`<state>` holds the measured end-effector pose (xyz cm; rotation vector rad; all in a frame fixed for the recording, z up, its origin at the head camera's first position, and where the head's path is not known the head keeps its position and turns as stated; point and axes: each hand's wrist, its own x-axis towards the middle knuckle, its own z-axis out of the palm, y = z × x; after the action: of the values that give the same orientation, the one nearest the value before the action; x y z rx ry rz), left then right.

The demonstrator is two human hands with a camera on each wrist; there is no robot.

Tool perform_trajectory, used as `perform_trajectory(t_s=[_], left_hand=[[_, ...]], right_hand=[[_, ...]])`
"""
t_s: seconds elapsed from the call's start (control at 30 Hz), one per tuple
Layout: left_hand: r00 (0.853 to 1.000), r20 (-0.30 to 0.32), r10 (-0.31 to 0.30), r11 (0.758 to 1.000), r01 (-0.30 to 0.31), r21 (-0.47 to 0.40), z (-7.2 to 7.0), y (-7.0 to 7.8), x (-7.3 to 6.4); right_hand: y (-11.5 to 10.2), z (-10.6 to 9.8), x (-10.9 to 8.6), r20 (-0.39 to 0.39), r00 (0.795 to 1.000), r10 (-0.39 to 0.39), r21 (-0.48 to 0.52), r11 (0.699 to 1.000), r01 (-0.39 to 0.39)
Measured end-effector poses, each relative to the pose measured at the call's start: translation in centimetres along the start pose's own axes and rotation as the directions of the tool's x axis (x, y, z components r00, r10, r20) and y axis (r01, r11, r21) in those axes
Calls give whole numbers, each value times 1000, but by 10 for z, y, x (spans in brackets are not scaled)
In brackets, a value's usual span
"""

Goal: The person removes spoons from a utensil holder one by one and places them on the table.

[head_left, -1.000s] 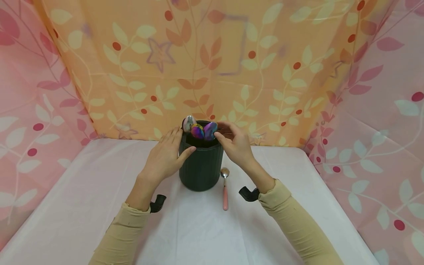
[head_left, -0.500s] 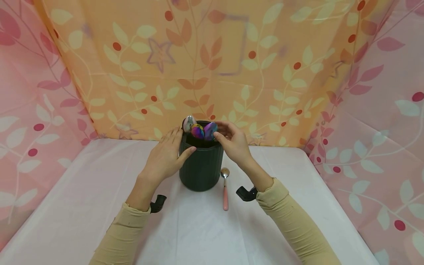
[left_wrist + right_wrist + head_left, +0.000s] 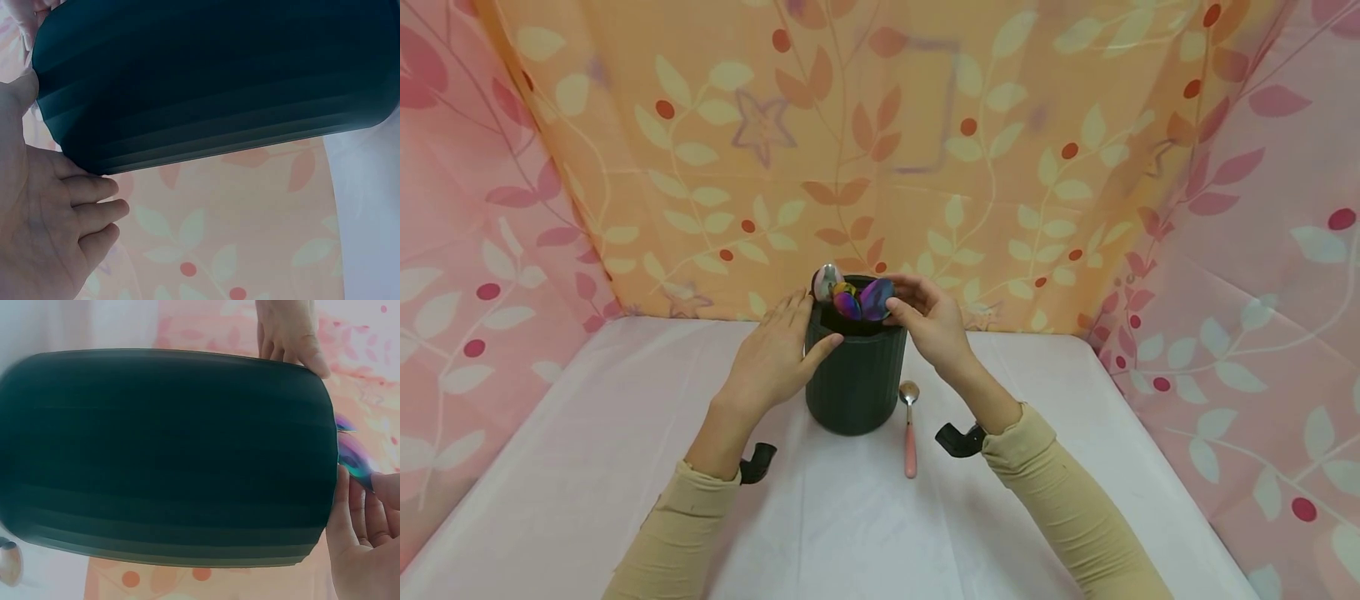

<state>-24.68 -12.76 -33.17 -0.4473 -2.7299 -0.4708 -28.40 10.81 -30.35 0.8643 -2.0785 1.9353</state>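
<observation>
A dark green ribbed container (image 3: 854,383) stands upright on the table. From its mouth stick up the bowls of a silver spoon (image 3: 828,282), a rainbow-coloured spoon (image 3: 847,305) and a purple-blue iridescent spoon (image 3: 876,299). Their handles are hidden inside. My left hand (image 3: 772,354) lies against the container's left rim, fingers extended and thumb over the front edge. With thumb and fingers, my right hand (image 3: 934,329) pinches the iridescent spoon's bowl at the right rim; in the right wrist view this spoon (image 3: 354,459) shows just past the rim.
A spoon with a pink handle (image 3: 911,450) lies on the white tablecloth (image 3: 842,533), just right of the container. Behind hangs an orange floral curtain (image 3: 880,208), with pink floral cloth (image 3: 1240,275) at both sides.
The iridescent spoon's bowl has turned a little in my right hand, and the right wrist has shifted slightly left. My left hand stays in place on the container.
</observation>
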Motion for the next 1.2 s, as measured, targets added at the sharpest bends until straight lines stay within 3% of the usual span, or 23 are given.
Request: perform_trajectory(t_s=[0.5,0.8,1.2], left_hand=[[1000,7,-15,1000,15,-2,-1,2,0],[1000,22,-14,1000,14,1,0,1,0],[1000,9,-22,1000,22,10,0,3,0]], right_hand=[[-13,-15,1,-96,995,-23,111,993,34],[-25,-27,-1,-138,990,-38,220,973,68],[-42,-45,-5,-195,980,-36,278,956,90]])
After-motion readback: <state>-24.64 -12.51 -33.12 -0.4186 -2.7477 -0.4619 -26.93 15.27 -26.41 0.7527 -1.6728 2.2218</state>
